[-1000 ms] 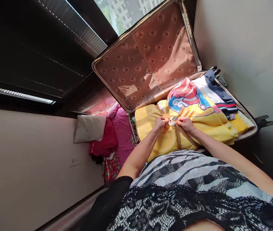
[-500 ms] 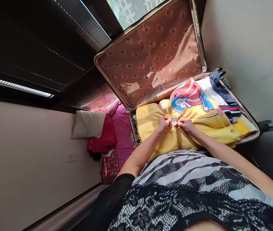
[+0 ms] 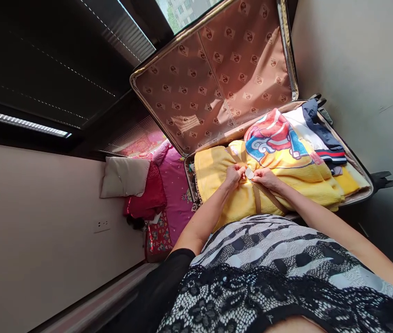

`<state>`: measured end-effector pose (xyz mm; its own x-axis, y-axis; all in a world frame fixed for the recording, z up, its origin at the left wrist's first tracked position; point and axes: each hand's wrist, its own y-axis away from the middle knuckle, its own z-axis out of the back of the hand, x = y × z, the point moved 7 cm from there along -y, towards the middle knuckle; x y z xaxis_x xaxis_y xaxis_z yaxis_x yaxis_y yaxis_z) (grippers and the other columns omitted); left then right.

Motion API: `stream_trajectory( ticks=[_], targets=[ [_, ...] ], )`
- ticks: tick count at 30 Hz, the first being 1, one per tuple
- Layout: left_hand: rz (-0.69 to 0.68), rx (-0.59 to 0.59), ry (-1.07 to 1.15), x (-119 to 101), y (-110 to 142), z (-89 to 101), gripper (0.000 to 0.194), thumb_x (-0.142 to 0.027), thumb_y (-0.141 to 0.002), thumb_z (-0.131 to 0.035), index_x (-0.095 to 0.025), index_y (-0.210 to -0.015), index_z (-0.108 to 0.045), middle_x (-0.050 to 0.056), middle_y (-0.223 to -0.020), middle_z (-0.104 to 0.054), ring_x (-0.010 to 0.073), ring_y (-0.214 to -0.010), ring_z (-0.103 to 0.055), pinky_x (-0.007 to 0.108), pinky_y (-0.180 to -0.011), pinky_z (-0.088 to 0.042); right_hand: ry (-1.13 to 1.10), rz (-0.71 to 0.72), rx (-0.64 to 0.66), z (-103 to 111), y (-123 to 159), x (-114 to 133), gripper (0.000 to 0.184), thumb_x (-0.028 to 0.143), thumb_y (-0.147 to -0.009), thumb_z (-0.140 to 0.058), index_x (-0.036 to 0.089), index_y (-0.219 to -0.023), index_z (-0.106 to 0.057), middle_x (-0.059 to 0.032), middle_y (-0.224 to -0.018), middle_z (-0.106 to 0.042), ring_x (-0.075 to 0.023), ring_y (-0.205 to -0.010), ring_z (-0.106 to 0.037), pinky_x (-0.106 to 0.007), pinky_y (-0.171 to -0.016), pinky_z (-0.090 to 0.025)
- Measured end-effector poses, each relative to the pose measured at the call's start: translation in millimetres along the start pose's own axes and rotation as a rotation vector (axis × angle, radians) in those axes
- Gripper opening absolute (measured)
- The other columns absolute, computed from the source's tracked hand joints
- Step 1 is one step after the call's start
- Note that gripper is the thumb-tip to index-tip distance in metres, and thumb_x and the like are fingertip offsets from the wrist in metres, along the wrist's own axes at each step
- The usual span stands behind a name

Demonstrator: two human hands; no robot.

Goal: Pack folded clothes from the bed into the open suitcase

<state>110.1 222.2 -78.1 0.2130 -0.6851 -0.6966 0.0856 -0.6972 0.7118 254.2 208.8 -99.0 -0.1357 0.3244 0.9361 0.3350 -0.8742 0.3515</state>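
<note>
Over suitcase (image 3: pixel 213 78), buckle (image 3: pixel 249 173) pinched between left hand (image 3: pixel 234 176) and right hand (image 3: pixel 266 178), straps (image 3: pixel 258 199) crossed on yellow blanket (image 3: pixel 213 171).

We see an open suitcase (image 3: pixel 359 197) carrying the load: a yellow blanket (image 3: pixel 213 171), partly covered in a red-and-blue picture, lies in its base with brown straps (image 3: pixel 258 199) across it. Toward our right, we find a white-and-navy garment (image 3: pixel 316 132) with a striped band, just beside folded yellow cloth (image 3: pixel 347 183). We cannot tell what supports the suitcase. Past its left end, we see a purple sheet (image 3: pixel 175 194) and, near it, crimson bedding (image 3: pixel 148 203) with a pale cushion (image 3: pixel 125 178) resting against it
</note>
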Motion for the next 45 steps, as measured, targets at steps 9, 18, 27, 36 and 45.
stream_trajectory(
  ticks=[9,18,27,36,45],
  targets=[
    [-0.523,-0.228,-0.348,-48.0,61.3,23.9,0.03,-0.009,-0.09,-0.076,-0.022,-0.116,-0.071,0.012,-0.115,-0.074,0.0256,-0.116,-0.07,0.031,-0.097,-0.055,0.349,0.071,-0.19,8.8,29.1,20.3,0.029,0.044,-0.084,-0.062,0.017,-0.087,-0.073,-0.007,-0.075,-0.066,-0.0199,-0.069,-0.056,-0.032,-0.067,-0.044],
    [-0.819,-0.072,-1.208,-33.4,124.3,27.6,0.075,-0.045,-0.092,-0.083,-0.027,-0.162,-0.061,0.017,-0.179,-0.037,0.0464,-0.172,-0.013,0.066,-0.137,-0.006,1.24,0.349,-0.443,36.7,131.3,41.1,0.065,0.054,-0.105,-0.058,0.032,-0.167,-0.055,-0.0156,-0.181,-0.034,-0.0504,-0.167,-0.017,-0.069,-0.124,-0.025],
    [-0.611,-0.175,-1.507,62.4,91.4,101.9,0.077,-0.05,-0.099,-0.069,-0.029,-0.171,-0.05,0.016,-0.183,-0.028,0.0439,-0.173,-0.012,0.069,-0.137,-0.006,1.293,-0.032,-0.41,98.4,119.9,-58.7,0.067,0.058,-0.11,-0.044,0.032,-0.172,-0.049,-0.0155,-0.186,-0.017,-0.0489,-0.168,-0.007,-0.08,-0.122,-0.024],
    [-0.714,-0.182,-1.466,52.5,91.8,94.1,0.075,-0.047,-0.103,-0.061,-0.028,-0.174,-0.045,0.012,-0.186,-0.021,0.0391,-0.174,-0.005,0.063,-0.137,0.003,1.284,-0.15,-0.135,125.8,108.4,-53.5,0.083,0.068,-0.108,-0.044,0.035,-0.181,-0.023,-0.0118,-0.189,0.005,-0.0494,-0.169,-0.005,-0.078,-0.125,-0.022],
    [-0.878,0.154,-1.689,77.6,127.5,125.0,0.095,-0.068,-0.09,-0.078,-0.03,-0.172,-0.048,0.018,-0.186,-0.015,0.0514,-0.172,-0.004,0.074,-0.132,-0.004,1.558,0.002,0.101,185.5,153.8,-25.0,0.094,0.052,-0.092,-0.078,0.042,-0.176,-0.036,-0.0143,-0.186,-0.019,-0.0488,-0.151,-0.045,-0.07,-0.114,-0.044]
  ],
)
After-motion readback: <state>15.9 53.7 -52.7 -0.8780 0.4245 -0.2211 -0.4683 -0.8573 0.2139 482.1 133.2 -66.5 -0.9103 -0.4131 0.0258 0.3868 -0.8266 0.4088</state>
